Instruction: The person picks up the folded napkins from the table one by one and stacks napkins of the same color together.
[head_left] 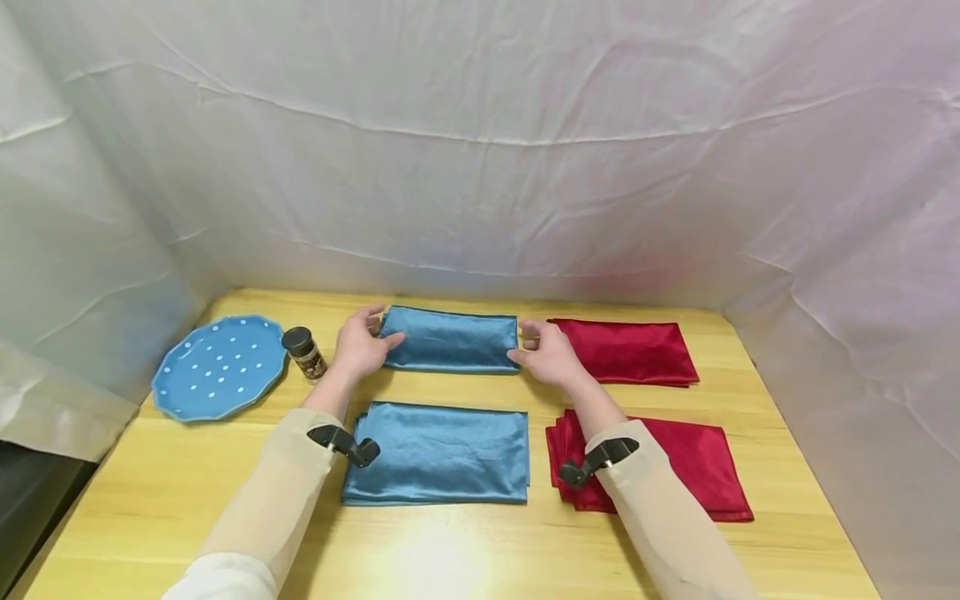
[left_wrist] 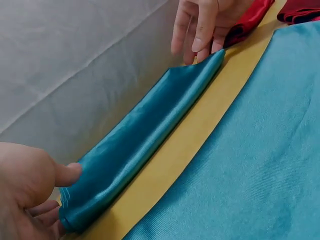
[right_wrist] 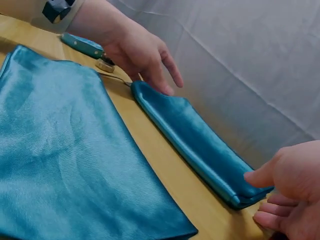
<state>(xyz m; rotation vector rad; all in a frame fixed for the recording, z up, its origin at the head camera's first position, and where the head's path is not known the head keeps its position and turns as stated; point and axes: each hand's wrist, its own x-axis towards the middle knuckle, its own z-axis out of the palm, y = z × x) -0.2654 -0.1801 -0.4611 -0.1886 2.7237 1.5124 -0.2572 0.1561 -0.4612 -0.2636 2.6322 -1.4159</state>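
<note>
The left hand [head_left: 360, 343] and right hand [head_left: 551, 354] lie apart, at opposite ends of the narrow folded blue satin cloth [head_left: 450, 340], the landmark for all positions below. At its left end, the left thumb extends over the upper face, with the fingers along the end edge. At its right end, the right thumb and loosely bent fingers stand parted about the near corner. Neither hand is clamped on the fabric; whether the right fingertips touch it cannot be told. The landmark cloth lies flat on the wooden desk [head_left: 135, 500], its long sides running left to right.

Immediately right of the landmark, partly behind the right hand, is a narrow folded red satin cloth [head_left: 626, 354]. In front of the landmark, on the wearer's side, lies a wider folded blue satin cloth [head_left: 450, 454], with layered edges at its left. To the landmark's front right is a wider folded red satin cloth [head_left: 697, 467], partly covered by the right forearm. Left of the landmark, beyond the left hand, stands a small black-lidded jar [head_left: 307, 354]; farther left is a scalloped blue plate [head_left: 217, 358] with white dots. Behind the landmark hangs a pale, creased sheet [head_left: 480, 192].
</note>
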